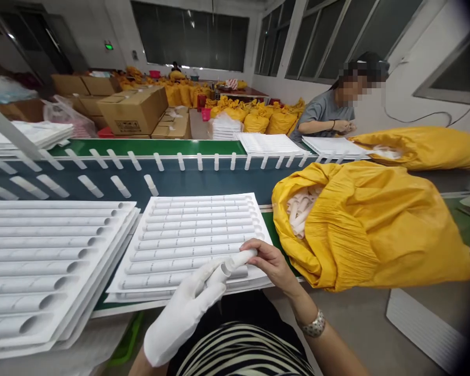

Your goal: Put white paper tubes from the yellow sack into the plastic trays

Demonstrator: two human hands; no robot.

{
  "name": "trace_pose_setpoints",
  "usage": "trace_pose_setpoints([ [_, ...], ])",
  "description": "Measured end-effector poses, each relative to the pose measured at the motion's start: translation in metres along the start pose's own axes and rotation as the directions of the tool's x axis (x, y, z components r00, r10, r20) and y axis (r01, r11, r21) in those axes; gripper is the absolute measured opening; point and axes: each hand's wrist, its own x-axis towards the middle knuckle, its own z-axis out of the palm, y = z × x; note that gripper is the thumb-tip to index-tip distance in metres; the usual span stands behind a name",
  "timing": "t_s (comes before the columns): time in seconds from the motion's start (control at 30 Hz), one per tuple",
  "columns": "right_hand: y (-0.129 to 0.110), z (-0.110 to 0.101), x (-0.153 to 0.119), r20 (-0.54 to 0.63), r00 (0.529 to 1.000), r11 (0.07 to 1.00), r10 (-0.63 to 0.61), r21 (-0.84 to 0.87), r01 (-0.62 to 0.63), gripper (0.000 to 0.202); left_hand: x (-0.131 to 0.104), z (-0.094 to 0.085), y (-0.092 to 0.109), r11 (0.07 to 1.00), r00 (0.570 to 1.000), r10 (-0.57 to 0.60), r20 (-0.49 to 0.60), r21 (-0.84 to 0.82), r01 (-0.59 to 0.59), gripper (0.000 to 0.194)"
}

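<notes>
My left hand (pixel 191 300), in a white glove, is closed round a white tube (pixel 220 273) whose open end points up and right. Bare, with a metal watch at the wrist, my right hand (pixel 269 259) pinches a smaller white tube (pixel 243 257). The two tubes meet end to end; whether one is inside the other is unclear. Both hands are over the near edge of a white grooved tray (pixel 263 230). To the right, a yellow sack (pixel 360 224) lies open with white tubes (pixel 300 206) inside.
Grooved trays (pixel 90 282) are stacked at the left. Several white tubes (pixel 119 186) lie spaced along the blue conveyor belt (pixel 172 180). Across it, a person (pixel 323 112) stands by more trays (pixel 332 146) and another yellow sack (pixel 426 149). Cardboard boxes (pixel 131 112) stand behind.
</notes>
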Motion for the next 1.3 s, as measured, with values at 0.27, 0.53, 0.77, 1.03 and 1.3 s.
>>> trace_pose_setpoints([
  [0.27,-0.009,-0.03,-0.016,0.026,0.986,0.971,-0.164,-0.174,0.166,0.017,0.013,0.016,-0.004,0.973,0.998,0.031,0.057,0.226,-0.043,0.039],
  [0.53,-0.058,-0.068,0.004,0.418,0.89,0.851,-0.179,-0.388,0.354,0.023,0.023,0.037,-0.002,0.895,0.977,0.11,0.182,0.41,-0.177,0.04],
  [0.77,-0.056,-0.074,-0.005,0.307,0.939,0.905,0.152,-0.425,-0.008,0.033,0.032,0.053,-0.02,0.762,0.954,0.272,0.128,0.576,-0.295,0.037],
  [1.03,-0.057,-0.08,-0.002,0.371,0.919,0.893,0.13,-0.448,0.055,0.036,0.039,0.053,-0.009,0.795,0.959,0.191,0.21,0.54,-0.277,0.039],
  [1.3,-0.05,-0.079,0.003,0.357,0.915,0.902,0.186,-0.43,-0.015,0.031,0.055,0.055,-0.011,0.715,0.946,0.259,0.197,0.619,-0.325,0.037],
])
